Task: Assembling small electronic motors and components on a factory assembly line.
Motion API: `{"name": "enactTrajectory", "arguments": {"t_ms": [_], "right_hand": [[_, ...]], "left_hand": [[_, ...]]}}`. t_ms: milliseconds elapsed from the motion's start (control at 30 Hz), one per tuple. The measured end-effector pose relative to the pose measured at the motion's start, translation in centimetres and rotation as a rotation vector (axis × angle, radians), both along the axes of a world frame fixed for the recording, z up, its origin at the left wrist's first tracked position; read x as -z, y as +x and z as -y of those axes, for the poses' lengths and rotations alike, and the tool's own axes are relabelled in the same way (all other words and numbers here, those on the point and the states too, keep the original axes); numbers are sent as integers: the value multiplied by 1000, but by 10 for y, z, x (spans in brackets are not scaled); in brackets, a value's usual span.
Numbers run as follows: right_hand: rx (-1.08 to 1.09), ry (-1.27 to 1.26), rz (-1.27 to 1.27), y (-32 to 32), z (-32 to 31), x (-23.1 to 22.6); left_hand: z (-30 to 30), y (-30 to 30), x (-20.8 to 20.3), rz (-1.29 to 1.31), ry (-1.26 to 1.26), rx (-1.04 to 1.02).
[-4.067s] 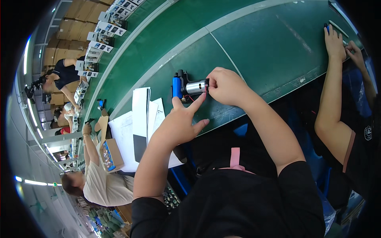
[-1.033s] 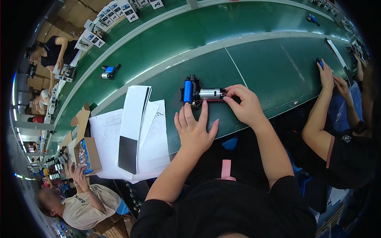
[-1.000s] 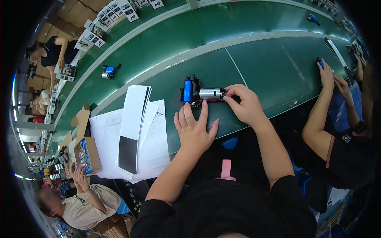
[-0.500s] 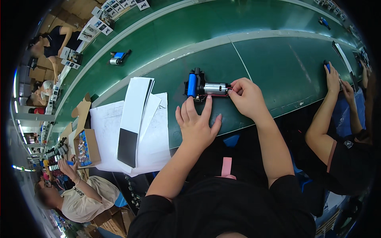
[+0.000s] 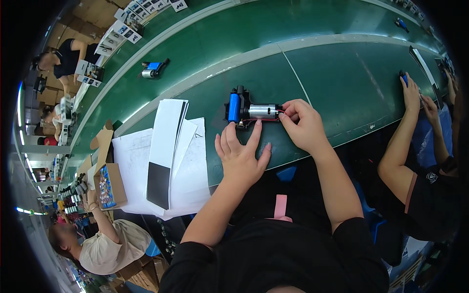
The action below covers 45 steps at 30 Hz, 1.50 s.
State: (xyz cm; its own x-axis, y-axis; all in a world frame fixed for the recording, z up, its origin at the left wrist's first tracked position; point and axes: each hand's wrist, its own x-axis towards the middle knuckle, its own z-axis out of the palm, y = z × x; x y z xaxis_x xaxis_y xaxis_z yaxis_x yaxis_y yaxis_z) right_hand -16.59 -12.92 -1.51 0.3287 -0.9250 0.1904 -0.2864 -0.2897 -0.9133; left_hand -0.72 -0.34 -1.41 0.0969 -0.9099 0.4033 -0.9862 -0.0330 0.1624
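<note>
On the green tabletop in front of me lies a small motor assembly, with a black plastic housing (image 5: 246,103), a blue battery cell (image 5: 234,108) and a silver cylindrical motor (image 5: 263,111). Thin red wires (image 5: 253,119) run along the motor's near side to its right end. My right hand (image 5: 304,125) pinches there with thumb and forefinger, closed on the wire beside the end cap. Its fingertips partly hide the wire's end. My left hand (image 5: 243,155) spreads its fingers on the near side, fingertips touching the assembly's lower edge and the wires.
Folded white sheets (image 5: 166,141) lie on large white paper (image 5: 132,151) to my left, beside a cardboard box (image 5: 116,184) of blue cells. A similar assembly (image 5: 153,69) rests on the green conveyor (image 5: 205,36) beyond. Co-workers sit at left and right.
The assembly on the conveyor has shifted right. The co-worker at lower left has moved a hand back behind the box. My hands stay nearly in place at the motor assembly.
</note>
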Motion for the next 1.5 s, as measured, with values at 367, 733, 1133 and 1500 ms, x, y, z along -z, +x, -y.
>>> {"name": "enactTrajectory", "arguments": {"t_ms": [367,733,1133,1500], "right_hand": [[-5,7,12,-2,0,-1],[-20,-16,62,-4,2,2],[-27,-42,62,-5,3,7],[-17,-51,19,-4,2,10]], "left_hand": [[-1,-8,-3,107,33,-54],[5,-7,-3,140,39,-14],[10,-4,-2,41,59,74],[8,-4,0,68,20,102]]}}
